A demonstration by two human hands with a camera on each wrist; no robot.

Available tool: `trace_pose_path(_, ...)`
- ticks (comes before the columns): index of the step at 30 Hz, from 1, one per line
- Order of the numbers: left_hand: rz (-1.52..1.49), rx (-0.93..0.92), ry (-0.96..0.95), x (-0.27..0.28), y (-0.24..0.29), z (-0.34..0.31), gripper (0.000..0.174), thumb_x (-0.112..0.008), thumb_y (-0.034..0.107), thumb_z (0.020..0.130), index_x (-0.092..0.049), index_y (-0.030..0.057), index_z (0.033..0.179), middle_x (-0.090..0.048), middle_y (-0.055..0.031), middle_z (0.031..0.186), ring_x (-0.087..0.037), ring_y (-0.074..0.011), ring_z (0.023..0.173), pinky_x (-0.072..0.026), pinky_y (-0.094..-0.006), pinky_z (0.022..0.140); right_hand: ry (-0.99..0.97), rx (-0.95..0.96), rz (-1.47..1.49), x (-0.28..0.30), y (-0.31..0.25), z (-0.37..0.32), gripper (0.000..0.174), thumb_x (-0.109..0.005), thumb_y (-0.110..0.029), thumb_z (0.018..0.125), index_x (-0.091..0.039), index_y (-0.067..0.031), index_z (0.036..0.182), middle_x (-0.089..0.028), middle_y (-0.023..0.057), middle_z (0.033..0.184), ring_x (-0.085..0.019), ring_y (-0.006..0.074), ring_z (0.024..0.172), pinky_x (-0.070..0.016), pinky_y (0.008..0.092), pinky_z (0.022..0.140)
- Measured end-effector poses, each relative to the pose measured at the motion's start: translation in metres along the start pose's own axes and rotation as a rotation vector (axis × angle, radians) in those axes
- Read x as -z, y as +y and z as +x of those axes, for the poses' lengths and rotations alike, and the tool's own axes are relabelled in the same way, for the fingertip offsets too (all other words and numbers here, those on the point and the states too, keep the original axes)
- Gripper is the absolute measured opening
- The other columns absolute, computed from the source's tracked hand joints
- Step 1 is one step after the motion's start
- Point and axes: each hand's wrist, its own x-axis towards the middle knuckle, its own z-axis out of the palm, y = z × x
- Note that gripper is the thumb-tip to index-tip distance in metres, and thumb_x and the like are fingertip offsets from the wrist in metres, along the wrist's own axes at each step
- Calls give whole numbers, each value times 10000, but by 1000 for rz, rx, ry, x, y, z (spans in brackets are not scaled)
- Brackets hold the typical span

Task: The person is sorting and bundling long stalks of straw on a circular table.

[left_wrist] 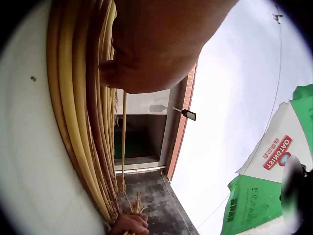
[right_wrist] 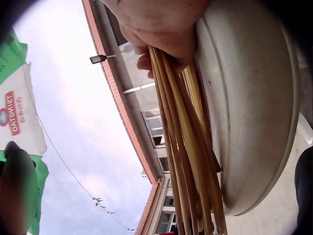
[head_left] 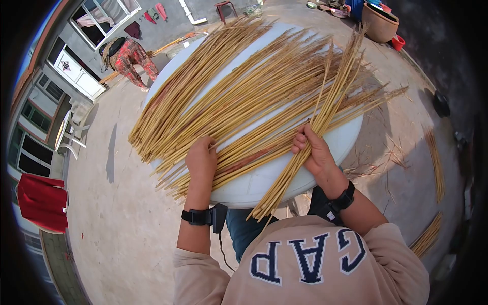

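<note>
Stalks [head_left: 244,91] in long rows on a round white desk [head_left: 338,142]; head view. Cut ends toward the left and near rim, feathery tips toward the far right, some past the rim. White top shows between rows and along the right edge. Right hand [head_left: 317,155], off the near-right rim side, fingers curled round a slanted bundle [head_left: 279,180]; its lower ends hang beyond the near rim, above the lap. Left hand [head_left: 201,157] over the near-left rows, fingers bent, thumb and finger pinching. Concrete ground [head_left: 112,218] around; loose pieces [head_left: 434,165] lie on it at right. White chair [head_left: 71,132] and red garment [head_left: 41,202] at left; another person [head_left: 133,58] bends beyond the desk.

Left wrist view: rows run beside the left hand, on the pale top. One thin stalk [left_wrist: 123,132] comes down from its fingers, apart from the rows. Right hand at the bottom, gripping. Green-and-white umbrella [left_wrist: 254,196] to the right.

Right wrist view: fingers wrapped round the bundle, ends fanned slightly, just beside the desk's rounded rim. Lamp [right_wrist: 98,58], roof edge, sky behind.
</note>
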Motion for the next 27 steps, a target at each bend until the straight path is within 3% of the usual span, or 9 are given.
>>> trace_pose_path(15, -38, -55, -163, -3, 2, -1, 170, -645, 168, 706, -631, 56, 834, -607, -131, 799, -572, -319, 742, -448, -381, 629, 31, 1, 17, -1, 0, -1, 216, -514, -258, 874, -485, -45, 861, -457, 6, 647, -443, 104, 568, -429, 273, 562)
trace_pose_path(17, -134, 62, -138, -4, 2, -1, 167, -654, 161, 691, -620, 57, 818, -603, -134, 782, -565, -319, 762, -441, -395, 635, 33, -4, 18, -1, 0, -1, 215, -516, -258, 873, -485, -45, 861, -459, 7, 648, -443, 106, 568, -429, 274, 562)
trace_pose_path(21, -78, 114, -139, 6, -1, 10, 159, -657, 165, 691, -617, 60, 803, -601, -135, 769, -562, -325, 748, -437, -398, 623, 29, -7, 11, 0, -1, -1, 217, -520, -255, 871, -484, -42, 863, -461, 9, 647, -444, 110, 570, -431, 277, 564)
trace_pose_path(27, 77, -31, -57, -1, 2, 8, 125, -645, 168, 695, -596, 72, 759, -595, -117, 734, -563, -305, 742, -444, -399, 607, 44, -4, 22, 0, 0, -2, 214, -517, -253, 872, -481, -43, 864, -454, 8, 639, -436, 107, 565, -425, 269, 553)
